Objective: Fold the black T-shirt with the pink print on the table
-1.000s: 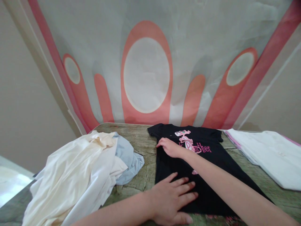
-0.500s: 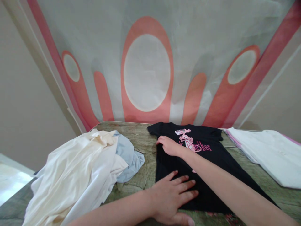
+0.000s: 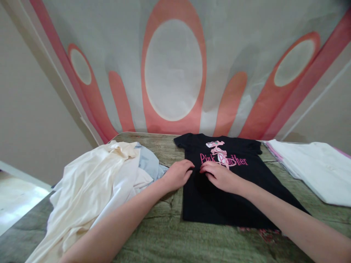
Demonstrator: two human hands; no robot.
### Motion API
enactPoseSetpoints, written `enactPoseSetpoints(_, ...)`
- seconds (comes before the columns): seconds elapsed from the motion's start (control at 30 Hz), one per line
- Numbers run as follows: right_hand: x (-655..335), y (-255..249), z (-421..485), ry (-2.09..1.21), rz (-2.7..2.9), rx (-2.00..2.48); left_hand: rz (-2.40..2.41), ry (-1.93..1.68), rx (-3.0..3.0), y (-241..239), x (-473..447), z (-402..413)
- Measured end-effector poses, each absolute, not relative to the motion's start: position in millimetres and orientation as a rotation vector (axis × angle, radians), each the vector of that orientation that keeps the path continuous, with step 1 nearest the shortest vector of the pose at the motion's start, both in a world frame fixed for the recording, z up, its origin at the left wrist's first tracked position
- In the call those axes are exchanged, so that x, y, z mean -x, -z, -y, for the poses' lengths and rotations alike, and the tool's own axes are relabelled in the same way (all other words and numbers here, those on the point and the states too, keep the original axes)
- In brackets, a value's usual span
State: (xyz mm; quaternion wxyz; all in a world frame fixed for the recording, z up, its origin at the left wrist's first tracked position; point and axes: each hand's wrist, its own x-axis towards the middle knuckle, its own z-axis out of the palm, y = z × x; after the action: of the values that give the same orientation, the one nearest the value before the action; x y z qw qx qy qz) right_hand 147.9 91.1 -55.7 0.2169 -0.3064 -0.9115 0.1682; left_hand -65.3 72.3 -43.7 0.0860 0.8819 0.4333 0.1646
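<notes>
A black T-shirt (image 3: 233, 204) with a pink cartoon panther and "Pink Panther" lettering lies flat, its neck toward the wall. At its left edge is my left hand (image 3: 178, 174), fingers bent and close together, the tips closed on the cloth. My right hand (image 3: 221, 178) is on the shirt's chest just below the lettering, its fingers also curled onto the fabric. A small gap separates the two hands' fingertips. Whether cloth is pinched under the fingers is hard to see.
A loose heap of cream and white clothes (image 3: 90, 182) lies at the left, with a light blue garment (image 3: 148, 160) beside it. Folded white clothes (image 3: 315, 168) lie at the right. The wood-patterned table (image 3: 153, 237) meets a patterned wall covering (image 3: 123, 33).
My left hand has moved up from lying spread on the lower shirt to its left edge. My right hand has shifted off that edge to the right. The view has tilted down slightly.
</notes>
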Motion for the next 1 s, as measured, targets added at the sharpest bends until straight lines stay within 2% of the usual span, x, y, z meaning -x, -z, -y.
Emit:
enactPoseSetpoints(0.17,-149.1,53.3,-49.0,-0.458,2.604,0.752,-1.267,-0.343,-2.718,61.8,70.9,-78.8)
enactPoseSetpoints(0.37,-153.8,66.0,-41.6,-0.448,2.654,0.808,-1.334,-0.154,-2.800,70.1,75.0,-79.8)
enactPoseSetpoints(0.63,-152.8,68.6,-46.6,-0.431,2.704,0.884,-1.429,-0.165,-2.786,71.1,78.6,-88.8)
enactPoseSetpoints(0.87,-147.2,52.3,-8.7,-0.641,2.772,0.767,-1.416,-0.175,-2.796,70.9,80.9,-91.3)
enactPoseSetpoints(1.0,-157.8,45.9,-17.8,-0.707,2.720,0.817,-1.407,-0.166,-2.810,69.0,82.0,-91.5)
